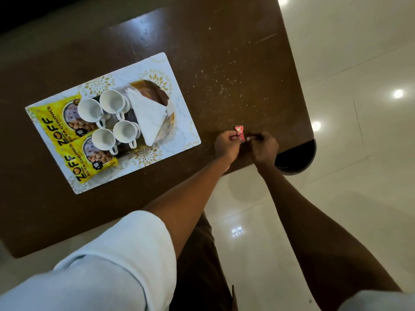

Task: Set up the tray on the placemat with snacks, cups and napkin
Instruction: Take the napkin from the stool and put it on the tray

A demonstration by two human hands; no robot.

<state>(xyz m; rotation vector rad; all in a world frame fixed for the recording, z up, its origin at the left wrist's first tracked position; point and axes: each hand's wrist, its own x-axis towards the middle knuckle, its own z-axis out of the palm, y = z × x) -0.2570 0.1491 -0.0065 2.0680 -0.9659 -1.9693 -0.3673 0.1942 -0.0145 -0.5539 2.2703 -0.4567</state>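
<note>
Your left hand (226, 144) is pinched shut on a small red sachet (239, 132), which sticks up just above those fingertips. Your right hand (262, 147) is curled closed right beside it, its fingertips at or on the sachet's near edge; whether they truly grip it, or hold some other small item, I cannot tell. It looks as if you are tearing or sorting the sachet, so a sharp pull could split it and scatter its contents over the table (224, 63) below your fingers.

Both hands work near the table edge, so a slip could drop the sachet to the floor. The tray (157, 90) lies well to the left of your fingers, on the placemat (161, 61), already carrying cups (110, 102), a napkin (148, 115) and snack packs (51, 122). Reaching across carelessly, your sleeve could nudge a cup or the loose napkin.
</note>
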